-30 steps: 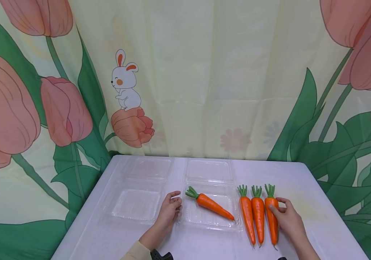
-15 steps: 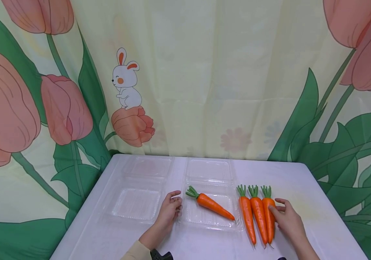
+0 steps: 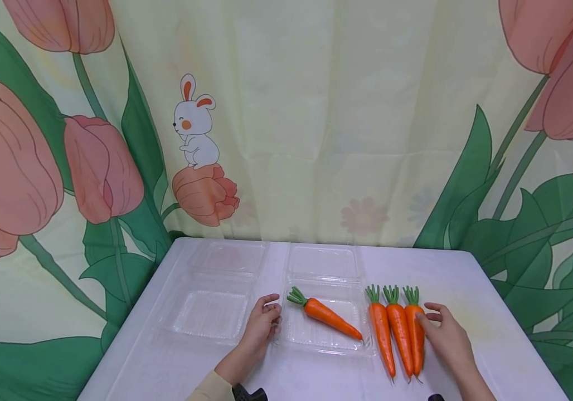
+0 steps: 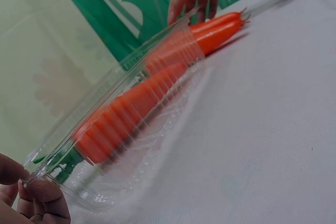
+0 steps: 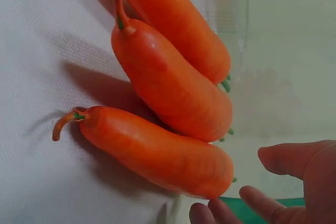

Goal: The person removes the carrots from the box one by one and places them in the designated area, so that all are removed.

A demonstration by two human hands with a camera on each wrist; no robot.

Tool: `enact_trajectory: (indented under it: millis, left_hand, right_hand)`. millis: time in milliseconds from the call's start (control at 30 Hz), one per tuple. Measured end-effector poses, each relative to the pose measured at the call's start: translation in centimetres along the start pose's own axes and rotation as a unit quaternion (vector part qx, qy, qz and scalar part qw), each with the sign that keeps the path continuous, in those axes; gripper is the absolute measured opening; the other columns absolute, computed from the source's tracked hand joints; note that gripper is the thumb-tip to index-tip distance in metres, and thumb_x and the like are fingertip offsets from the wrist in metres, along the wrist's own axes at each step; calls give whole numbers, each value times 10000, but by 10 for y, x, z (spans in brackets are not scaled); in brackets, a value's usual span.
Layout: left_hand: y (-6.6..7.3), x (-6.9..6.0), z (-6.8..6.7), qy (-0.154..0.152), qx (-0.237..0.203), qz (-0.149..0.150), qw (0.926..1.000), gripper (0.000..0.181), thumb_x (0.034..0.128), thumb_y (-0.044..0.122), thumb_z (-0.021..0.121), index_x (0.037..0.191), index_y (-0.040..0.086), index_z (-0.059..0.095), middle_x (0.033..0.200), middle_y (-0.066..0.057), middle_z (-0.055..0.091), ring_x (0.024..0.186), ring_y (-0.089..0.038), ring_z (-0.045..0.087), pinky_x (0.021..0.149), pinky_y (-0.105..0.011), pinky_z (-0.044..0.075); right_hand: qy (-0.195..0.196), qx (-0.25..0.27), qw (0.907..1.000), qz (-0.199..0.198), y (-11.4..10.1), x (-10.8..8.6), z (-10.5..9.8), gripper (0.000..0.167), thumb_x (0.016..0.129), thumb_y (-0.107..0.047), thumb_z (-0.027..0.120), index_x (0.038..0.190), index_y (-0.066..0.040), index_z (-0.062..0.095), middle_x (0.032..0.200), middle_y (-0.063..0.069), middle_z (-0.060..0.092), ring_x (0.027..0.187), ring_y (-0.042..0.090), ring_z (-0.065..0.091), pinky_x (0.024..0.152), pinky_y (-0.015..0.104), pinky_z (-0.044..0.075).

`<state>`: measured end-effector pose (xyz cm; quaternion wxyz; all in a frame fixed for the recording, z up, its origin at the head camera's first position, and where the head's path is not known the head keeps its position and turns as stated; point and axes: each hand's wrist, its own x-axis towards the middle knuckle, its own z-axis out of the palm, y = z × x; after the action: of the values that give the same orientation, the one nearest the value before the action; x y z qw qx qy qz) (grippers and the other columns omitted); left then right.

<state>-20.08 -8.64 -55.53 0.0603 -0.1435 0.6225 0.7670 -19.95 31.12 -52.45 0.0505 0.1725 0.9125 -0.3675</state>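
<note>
A single orange carrot with green stem stubs lies slanted in the base of an open clear plastic clamshell box. My left hand is at the box's left edge; the left wrist view shows thumb and finger pinching its rim. To the right of the box, three more carrots stand in a row on the cloth: a left one, a middle one and a right one. Beside the right carrot is my right hand, its thumb raised and apart from the fingers in the right wrist view, gripping nothing.
A second open clear clamshell box sits to the left of my left hand. Both lids lie folded back toward the far edge of the white-covered table. A printed curtain with tulips and a rabbit hangs right behind the table.
The middle and right carrots have shifted left, closer to the left one, with my right hand against the right carrot. Since then that hand has loosened slightly. My left hand stays put.
</note>
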Motion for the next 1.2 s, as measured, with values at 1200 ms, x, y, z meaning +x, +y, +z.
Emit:
enact_trajectory:
  millis: [1200]
  left_hand:
    - [2, -2, 0, -13, 50, -82, 10000, 410, 1025, 43, 540, 1421, 38, 437, 1034, -36, 554, 787, -152, 505, 596, -216, 391]
  right_hand:
    - [45, 329, 9965, -761, -64, -23, 20, 516, 1037, -324, 593, 1448, -28, 496, 1421, 296, 532, 1239, 478, 551, 964, 559, 558]
